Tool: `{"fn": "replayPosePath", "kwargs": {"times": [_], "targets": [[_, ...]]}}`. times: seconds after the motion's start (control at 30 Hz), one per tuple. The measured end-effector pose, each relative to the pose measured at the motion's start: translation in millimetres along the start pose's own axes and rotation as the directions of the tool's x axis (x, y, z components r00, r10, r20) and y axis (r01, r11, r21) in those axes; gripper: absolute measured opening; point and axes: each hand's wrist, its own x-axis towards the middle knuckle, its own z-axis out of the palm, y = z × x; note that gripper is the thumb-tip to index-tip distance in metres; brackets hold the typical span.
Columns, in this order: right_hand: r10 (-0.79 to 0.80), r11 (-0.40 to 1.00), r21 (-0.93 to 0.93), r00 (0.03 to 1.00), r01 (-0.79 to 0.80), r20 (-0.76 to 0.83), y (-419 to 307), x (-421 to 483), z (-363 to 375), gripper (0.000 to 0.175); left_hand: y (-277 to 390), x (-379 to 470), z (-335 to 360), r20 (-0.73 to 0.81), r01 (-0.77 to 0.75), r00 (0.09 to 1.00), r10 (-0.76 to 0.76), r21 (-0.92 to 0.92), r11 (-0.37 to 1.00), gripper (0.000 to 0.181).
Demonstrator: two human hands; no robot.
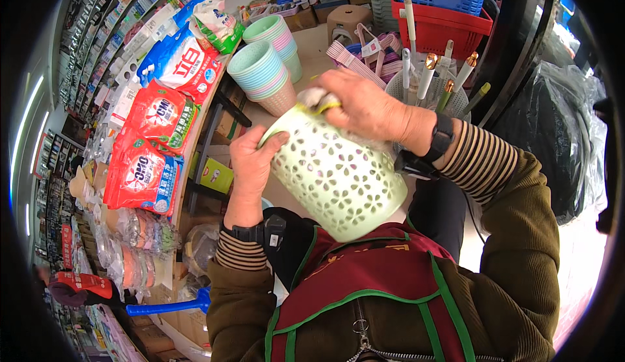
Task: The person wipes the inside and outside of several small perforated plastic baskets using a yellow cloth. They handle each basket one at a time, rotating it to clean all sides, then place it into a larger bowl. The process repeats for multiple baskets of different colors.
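A pale green plastic basket (337,181) with flower-shaped cutouts is tilted on its side above my lap. My left hand (253,159) grips its rim, thumb on the outer wall and fingers hidden inside. In my right hand (359,100) is a bunched greyish-white cloth (317,99) with a yellow edge. The cloth touches the basket near the rim. Some of the cloth is hidden under my fingers. The basket's lower end rests close to my dark red apron (361,284).
Stacked pastel baskets (259,66) stand beyond my left hand. Detergent bags (156,118) lie on the shelf at left. A perforated bin (405,86) holds several upright poles near my right wrist. Farther back are pink hangers (351,59), a brown stool (347,20) and a red shopping basket (442,27).
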Motion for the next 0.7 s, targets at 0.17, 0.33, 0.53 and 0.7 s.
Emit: {"fn": "replayPosePath", "kwargs": {"times": [0.17,0.33,0.53,0.7], "targets": [[0.380,0.781,0.462,0.906,-0.422,0.186,23,-20,-16,0.038,-25,-12,-15,-0.114,0.007,0.991,-0.064,-0.446,0.895,0.024],[0.455,0.561,0.695,0.869,-0.449,0.195,22,-29,-13,0.044,-30,-21,-12,-0.050,0.089,0.983,-0.176,-0.711,0.698,0.046],[0.532,0.357,0.734,0.771,-0.578,0.349,25,-26,-21,0.045,-40,-26,-28,0.257,0.273,0.962,-0.096,-0.859,0.433,0.067],[0.399,0.785,0.450,0.903,-0.426,0.159,21,-7,-25,0.035,-20,7,-52,0.348,0.088,0.937,0.024,-0.304,0.949,0.057]]}}
